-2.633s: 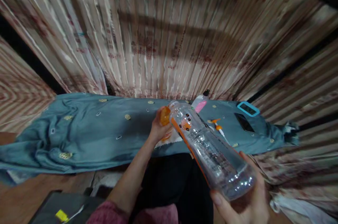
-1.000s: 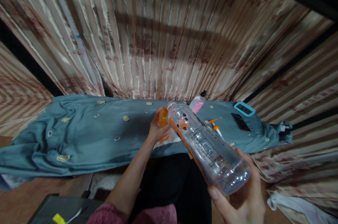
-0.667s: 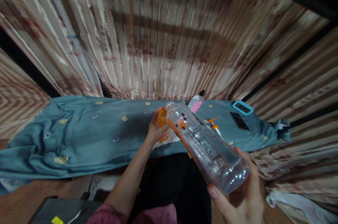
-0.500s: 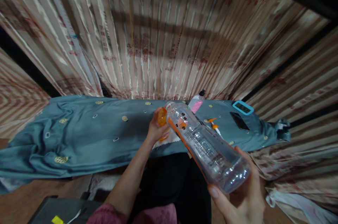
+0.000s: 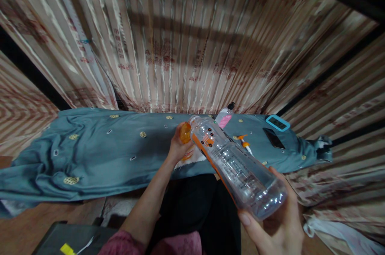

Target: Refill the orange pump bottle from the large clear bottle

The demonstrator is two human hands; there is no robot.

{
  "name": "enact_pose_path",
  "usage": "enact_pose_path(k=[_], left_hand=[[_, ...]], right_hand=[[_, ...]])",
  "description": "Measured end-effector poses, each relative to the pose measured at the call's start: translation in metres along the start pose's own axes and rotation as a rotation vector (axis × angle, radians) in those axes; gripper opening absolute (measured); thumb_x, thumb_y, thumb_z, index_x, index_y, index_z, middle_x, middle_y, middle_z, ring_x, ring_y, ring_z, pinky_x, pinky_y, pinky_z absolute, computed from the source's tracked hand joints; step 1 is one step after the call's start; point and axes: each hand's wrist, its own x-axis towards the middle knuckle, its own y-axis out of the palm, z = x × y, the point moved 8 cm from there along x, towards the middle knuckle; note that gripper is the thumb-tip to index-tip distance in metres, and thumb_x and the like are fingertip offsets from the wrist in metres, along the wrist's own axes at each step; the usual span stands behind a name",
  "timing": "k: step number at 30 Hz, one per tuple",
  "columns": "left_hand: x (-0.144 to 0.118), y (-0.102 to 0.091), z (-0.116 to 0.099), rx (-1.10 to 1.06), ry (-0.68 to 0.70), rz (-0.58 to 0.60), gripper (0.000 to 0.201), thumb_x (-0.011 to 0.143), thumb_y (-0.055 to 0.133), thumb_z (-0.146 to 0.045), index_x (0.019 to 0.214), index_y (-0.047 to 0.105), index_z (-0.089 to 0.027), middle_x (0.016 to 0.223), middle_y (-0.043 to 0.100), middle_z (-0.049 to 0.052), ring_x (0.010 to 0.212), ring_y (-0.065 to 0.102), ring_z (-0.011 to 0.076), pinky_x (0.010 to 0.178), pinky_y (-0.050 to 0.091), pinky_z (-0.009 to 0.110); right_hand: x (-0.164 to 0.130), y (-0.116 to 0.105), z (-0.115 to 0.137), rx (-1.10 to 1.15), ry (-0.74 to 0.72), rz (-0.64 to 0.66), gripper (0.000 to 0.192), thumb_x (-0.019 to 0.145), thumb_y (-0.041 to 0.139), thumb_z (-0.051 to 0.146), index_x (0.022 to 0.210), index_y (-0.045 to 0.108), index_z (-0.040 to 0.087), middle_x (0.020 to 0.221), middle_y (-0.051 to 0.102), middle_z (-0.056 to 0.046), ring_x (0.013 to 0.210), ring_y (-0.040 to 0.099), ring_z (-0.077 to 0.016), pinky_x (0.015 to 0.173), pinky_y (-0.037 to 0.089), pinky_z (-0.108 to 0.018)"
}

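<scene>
My right hand (image 5: 278, 227) grips the base of a clear plastic baby bottle (image 5: 234, 164) with an orange stripe and printed marks. The bottle is tilted, its open neck pointing away toward the blue cloth (image 5: 99, 154). My left hand (image 5: 178, 147) is at the bottle's neck, its fingers closed around an orange cap or ring (image 5: 185, 132). Both hands hover just above the near edge of the cloth-covered surface.
On the cloth to the right lie a pink and white bottle (image 5: 225, 118), an orange-tipped syringe (image 5: 246, 145), a dark phone (image 5: 273, 138) and a teal-framed device (image 5: 277, 122). Striped curtains (image 5: 192, 38) hang behind. A dark box (image 5: 75, 239) sits at the lower left.
Hardly anything differs; the bottle and both hands keep their pose, with only a slight shift of the view.
</scene>
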Motion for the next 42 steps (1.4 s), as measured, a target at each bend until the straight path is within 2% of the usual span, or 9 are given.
enact_pose_path(k=[5, 11, 16, 22, 26, 29, 36, 42], left_hand=[[0.0, 0.001, 0.001, -0.025, 0.004, 0.0, 0.069, 0.065, 0.081, -0.031, 0.125, 0.048, -0.025, 0.124, 0.063, 0.007, 0.112, 0.064, 0.0252, 0.101, 0.051, 0.043], [0.0, -0.001, 0.003, -0.011, 0.007, -0.01, 0.07, 0.064, 0.082, -0.03, 0.125, 0.049, -0.025, 0.124, 0.064, 0.006, 0.112, 0.064, 0.0247, 0.102, 0.05, 0.043], [0.001, -0.001, 0.002, -0.002, 0.009, -0.003, 0.069, 0.064, 0.082, -0.028, 0.125, 0.05, -0.024, 0.125, 0.063, 0.007, 0.115, 0.063, 0.0253, 0.104, 0.049, 0.043], [0.0, 0.0, 0.001, -0.002, 0.02, 0.002, 0.068, 0.064, 0.082, -0.03, 0.125, 0.05, -0.025, 0.122, 0.063, 0.005, 0.111, 0.064, 0.0243, 0.101, 0.052, 0.041], [0.001, 0.0, 0.002, -0.005, 0.013, 0.007, 0.07, 0.064, 0.081, -0.03, 0.125, 0.049, -0.024, 0.124, 0.063, 0.007, 0.112, 0.064, 0.0254, 0.101, 0.051, 0.043], [0.001, 0.0, 0.002, 0.002, 0.019, 0.005, 0.069, 0.064, 0.081, -0.029, 0.125, 0.049, -0.024, 0.124, 0.062, 0.007, 0.113, 0.063, 0.0253, 0.101, 0.051, 0.042], [0.001, 0.001, 0.002, 0.034, -0.001, 0.002, 0.07, 0.065, 0.082, -0.031, 0.126, 0.049, -0.024, 0.124, 0.063, 0.006, 0.114, 0.063, 0.0249, 0.102, 0.05, 0.042], [0.001, 0.002, 0.001, -0.014, 0.005, 0.003, 0.069, 0.064, 0.081, -0.029, 0.125, 0.048, -0.024, 0.124, 0.063, 0.006, 0.113, 0.063, 0.0249, 0.103, 0.05, 0.043]], right_hand=[[0.001, 0.0, 0.002, -0.041, -0.045, 0.008, 0.099, 0.061, 0.079, 0.061, 0.143, 0.043, 0.018, 0.145, 0.046, -0.015, 0.116, 0.056, -0.0277, 0.073, 0.054, -0.03], [0.002, -0.002, 0.001, -0.083, -0.129, 0.038, 0.092, 0.064, 0.079, 0.056, 0.142, 0.044, 0.021, 0.142, 0.049, -0.014, 0.114, 0.06, -0.0283, 0.077, 0.056, -0.033], [0.0, 0.0, 0.003, -0.037, -0.04, 0.016, 0.096, 0.063, 0.078, 0.059, 0.143, 0.042, 0.02, 0.143, 0.048, -0.014, 0.115, 0.059, -0.0263, 0.083, 0.054, -0.032], [0.001, -0.002, 0.001, -0.039, -0.071, 0.01, 0.094, 0.062, 0.08, 0.058, 0.141, 0.044, 0.021, 0.141, 0.05, -0.014, 0.113, 0.059, -0.0269, 0.077, 0.055, -0.032], [0.001, -0.001, 0.0, -0.039, -0.095, 0.037, 0.093, 0.063, 0.081, 0.053, 0.141, 0.044, 0.022, 0.137, 0.053, -0.013, 0.109, 0.061, -0.0259, 0.079, 0.055, -0.033], [0.001, -0.001, 0.0, -0.019, -0.037, 0.013, 0.093, 0.063, 0.079, 0.057, 0.141, 0.044, 0.02, 0.139, 0.052, -0.013, 0.113, 0.059, -0.0252, 0.082, 0.053, -0.031], [0.002, 0.0, -0.003, -0.006, -0.054, 0.021, 0.095, 0.059, 0.083, 0.054, 0.14, 0.045, 0.021, 0.14, 0.051, -0.011, 0.12, 0.053, -0.0251, 0.08, 0.052, -0.027], [-0.001, 0.001, -0.001, -0.005, 0.014, 0.02, 0.096, 0.061, 0.079, 0.059, 0.141, 0.042, 0.021, 0.142, 0.049, -0.013, 0.121, 0.054, -0.0281, 0.085, 0.051, -0.033]])
